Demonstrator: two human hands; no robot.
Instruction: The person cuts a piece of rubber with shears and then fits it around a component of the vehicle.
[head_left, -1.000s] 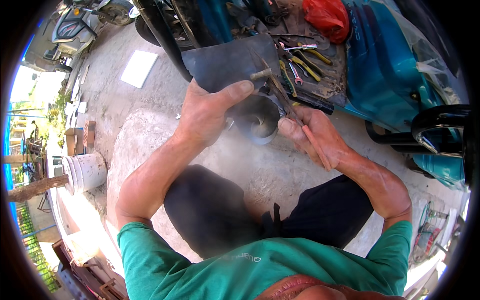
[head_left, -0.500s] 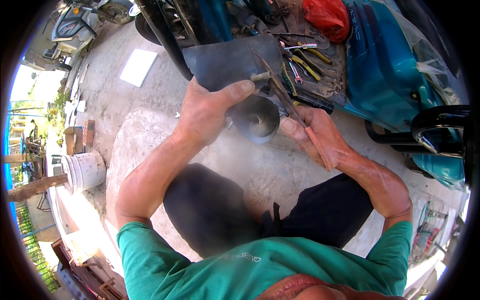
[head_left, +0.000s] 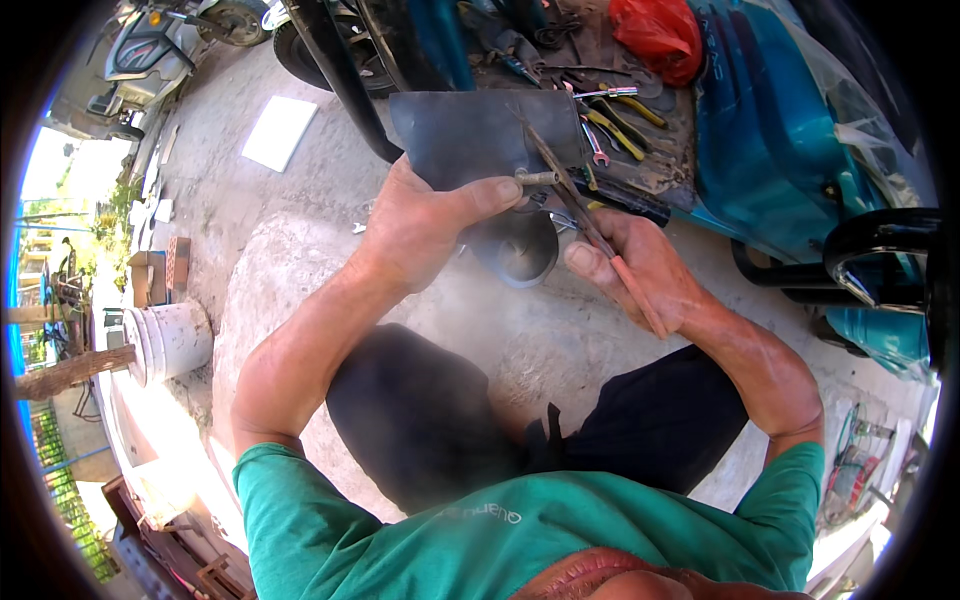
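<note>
My left hand (head_left: 420,215) is closed on a piece of black rubber (head_left: 470,135), which looks like a cut inner tube. The thumb lies on top, close to a short brass-coloured valve stem (head_left: 540,179) that sticks out of the rubber. Below the thumb, the rubber's lower part (head_left: 510,245) curls into a loop. In my right hand (head_left: 640,265) are rusty scissors (head_left: 572,195) with an orange-red handle, the fingers wrapped round it. Their blades point up and away, across the rubber beside the valve stem. Whether the rubber sits between the blades, I cannot tell.
Beyond my hands, pliers with yellow handles (head_left: 620,135) and wrenches lie on a dirty footboard beside a red plastic bag (head_left: 657,40). A teal vehicle body (head_left: 755,120) with black bars stands at right. To the left are a white bucket (head_left: 175,340) and a white sheet (head_left: 279,133).
The upper sheet of rubber has shifted right and toward me, and the valve stem has moved right and slightly nearer. My left hand has moved a little right; the right hand stays nearly in place.
</note>
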